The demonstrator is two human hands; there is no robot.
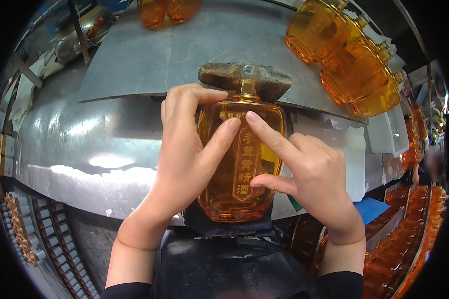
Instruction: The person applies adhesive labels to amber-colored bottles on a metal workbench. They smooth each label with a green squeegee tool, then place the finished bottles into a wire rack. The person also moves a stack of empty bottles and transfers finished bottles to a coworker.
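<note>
An amber glass bottle (224, 184) with gold lettering on its front lies face up at the near edge of the metal table, its clear neck pointing away from me. The neck rests against a worn, dark fuzzy block (217, 77). My left hand (187, 129) grips the bottle's upper left shoulder, thumb pressed on the front beside the lettering. With index finger stretched out, my right hand (309, 167) touches the front near the top of the lettering. Its thumb lies lower on the right side, apart from the index, and the other fingers curl loosely.
Several amber bottles (359, 74) stand at the far right, and two more (167, 10) at the far edge. A raised metal plate (144, 65) covers the back of the table (75, 149). Rows of white-and-gold caps (45, 224) sit lower left; crowded amber bottles (399, 239) fill the lower right.
</note>
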